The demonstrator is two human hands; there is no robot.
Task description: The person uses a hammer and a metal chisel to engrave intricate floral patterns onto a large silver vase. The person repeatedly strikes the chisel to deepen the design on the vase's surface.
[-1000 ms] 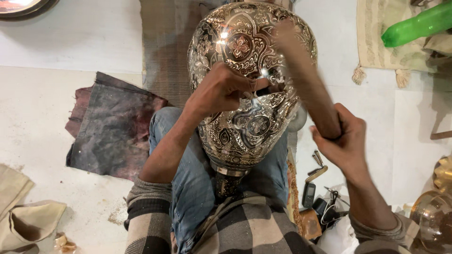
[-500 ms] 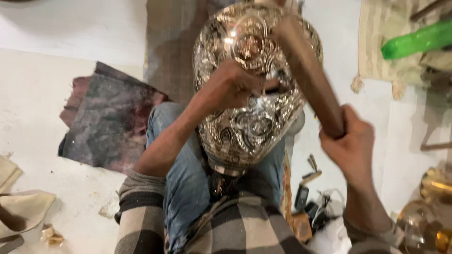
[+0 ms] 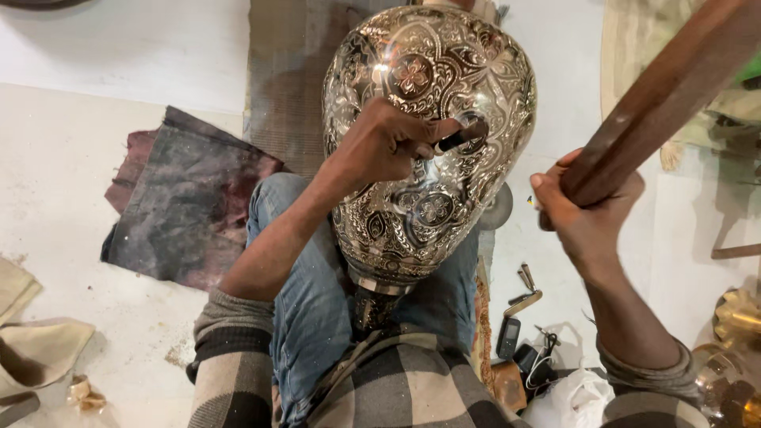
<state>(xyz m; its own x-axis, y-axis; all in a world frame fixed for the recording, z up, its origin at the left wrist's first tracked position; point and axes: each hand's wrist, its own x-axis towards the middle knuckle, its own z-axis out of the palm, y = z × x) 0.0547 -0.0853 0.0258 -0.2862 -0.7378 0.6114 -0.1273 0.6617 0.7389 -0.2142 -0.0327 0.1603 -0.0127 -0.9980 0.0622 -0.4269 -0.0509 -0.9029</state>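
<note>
Looking down from the head camera, the person sits on the floor (image 3: 119, 47) with a large engraved metal vessel (image 3: 432, 127) lying across the lap, its narrow neck pointing toward the body and its rounded belly pointing away. Silvery floral and scroll patterns cover its whole surface.

The left hand (image 3: 388, 147) rests on the upper middle of the vessel, its grip clamped on a short dark punch (image 3: 460, 136) whose tip meets the metal just right of the fingers. The forearm runs down over a blue-jeaned knee (image 3: 305, 261).

The right hand (image 3: 587, 210) is raised beside the vessel, clear of it, its grip closed around the lower end of a thick brown wooden mallet handle (image 3: 666, 95) that slants up and away toward the upper right corner. The striking end lies outside the picture.

A dark, stained cloth (image 3: 186, 210) lies crumpled on the floor left of the knee. Under the vessel a woven brown mat (image 3: 289, 71) stretches away from the person. Near the right knee sit a small black phone (image 3: 508, 337) and a few small metal tools (image 3: 525, 289). A brass piece (image 3: 737, 317) shows at the right edge, and beige fabric (image 3: 36, 349) at the lower left.
</note>
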